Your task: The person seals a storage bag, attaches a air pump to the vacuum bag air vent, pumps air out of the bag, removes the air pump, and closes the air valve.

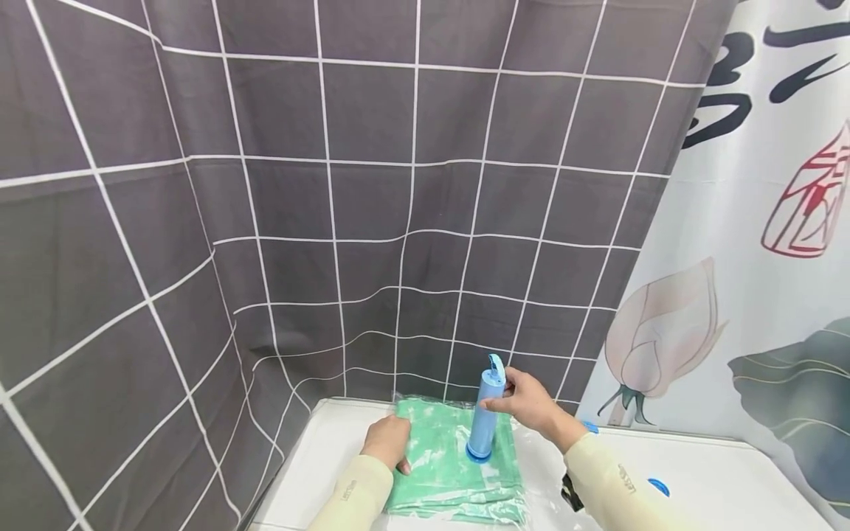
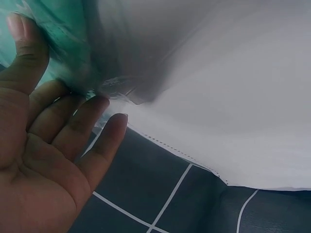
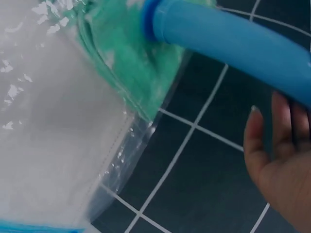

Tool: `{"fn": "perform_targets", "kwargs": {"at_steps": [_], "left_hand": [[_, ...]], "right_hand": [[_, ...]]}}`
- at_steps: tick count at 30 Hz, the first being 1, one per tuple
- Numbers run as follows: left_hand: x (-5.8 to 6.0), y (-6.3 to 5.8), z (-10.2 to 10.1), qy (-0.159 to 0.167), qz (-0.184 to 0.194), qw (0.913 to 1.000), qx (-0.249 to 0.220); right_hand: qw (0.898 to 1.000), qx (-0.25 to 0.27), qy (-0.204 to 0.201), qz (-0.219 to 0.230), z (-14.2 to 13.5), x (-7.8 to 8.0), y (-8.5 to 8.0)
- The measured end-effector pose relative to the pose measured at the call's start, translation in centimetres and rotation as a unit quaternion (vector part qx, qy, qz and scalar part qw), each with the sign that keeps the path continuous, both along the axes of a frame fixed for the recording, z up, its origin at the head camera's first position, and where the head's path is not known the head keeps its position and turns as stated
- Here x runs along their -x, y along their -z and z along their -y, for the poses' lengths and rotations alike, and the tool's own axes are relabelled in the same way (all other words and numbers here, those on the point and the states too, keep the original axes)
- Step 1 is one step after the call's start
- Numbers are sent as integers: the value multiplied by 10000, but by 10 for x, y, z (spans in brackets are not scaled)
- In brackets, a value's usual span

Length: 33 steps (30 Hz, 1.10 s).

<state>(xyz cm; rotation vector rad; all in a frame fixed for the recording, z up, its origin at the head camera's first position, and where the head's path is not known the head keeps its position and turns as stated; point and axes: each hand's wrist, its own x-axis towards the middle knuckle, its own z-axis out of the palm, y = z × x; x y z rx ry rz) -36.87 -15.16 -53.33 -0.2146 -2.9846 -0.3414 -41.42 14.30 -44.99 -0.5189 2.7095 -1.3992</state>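
Observation:
A light-blue hand pump (image 1: 487,415) with a hinged top handle stands slightly tilted on a clear plastic bag holding folded green cloth (image 1: 434,450). Its dark-blue base (image 1: 478,453) sits against the bag's upper face. My right hand (image 1: 527,402) holds the pump near its top, thumb in front and fingers behind. In the right wrist view the pump (image 3: 233,43) slants across the top, above the green cloth (image 3: 131,58). At the bag's left edge rests my left hand (image 1: 388,439). The left wrist view shows its loosely bent fingers (image 2: 80,128) touching the plastic.
The bag lies on a white table (image 1: 312,450) against a dark curtain (image 1: 372,199) with white grid lines. Right of my right forearm are small blue pieces (image 1: 659,487) at the bag's clear side. A printed white curtain (image 1: 750,295) hangs at the right.

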Motion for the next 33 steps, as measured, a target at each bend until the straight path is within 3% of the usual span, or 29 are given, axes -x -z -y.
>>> {"fn": "perform_targets", "kwargs": {"at_steps": [3, 6, 9, 13, 14, 16, 18, 21, 23, 26, 30, 33], "left_hand": [[-1, 2, -1, -28, -10, 10000, 4], [-1, 1, -1, -36, -8, 10000, 39], [-2, 0, -2, 3, -31, 10000, 76], [3, 5, 0, 48, -29, 10000, 58], [5, 7, 2, 52, -14, 10000, 24], [17, 23, 7, 150, -105, 9998, 75], [19, 26, 8, 155, -89, 9998, 34], [17, 22, 8, 169, -74, 9998, 60], [6, 5, 2, 81, 12, 10000, 19], [2, -2, 1, 67, -24, 9999, 85], [-2, -3, -1, -9, 40, 10000, -9], [-3, -2, -3, -45, 113, 9999, -119]], "right_hand": [[9994, -168, 285, -131, 2, -3, 5], [9995, -239, 178, -47, 2, -5, 7], [9989, 121, -326, 300, -3, -7, 5], [9885, 791, -1156, 575, -9, -1, -1], [9856, 868, -1330, 587, -10, 1, -3], [9826, 872, -1527, 603, -11, 3, -5], [9822, 791, -1586, 619, -12, 3, -5], [9871, 635, -1379, 512, -12, 1, -5], [9922, 474, -1091, 385, -10, -1, -5], [9987, 126, -469, 133, -3, -2, -5], [9988, -371, 277, -170, 5, -5, -1], [9983, -440, 314, -214, 5, -6, 2]]}}
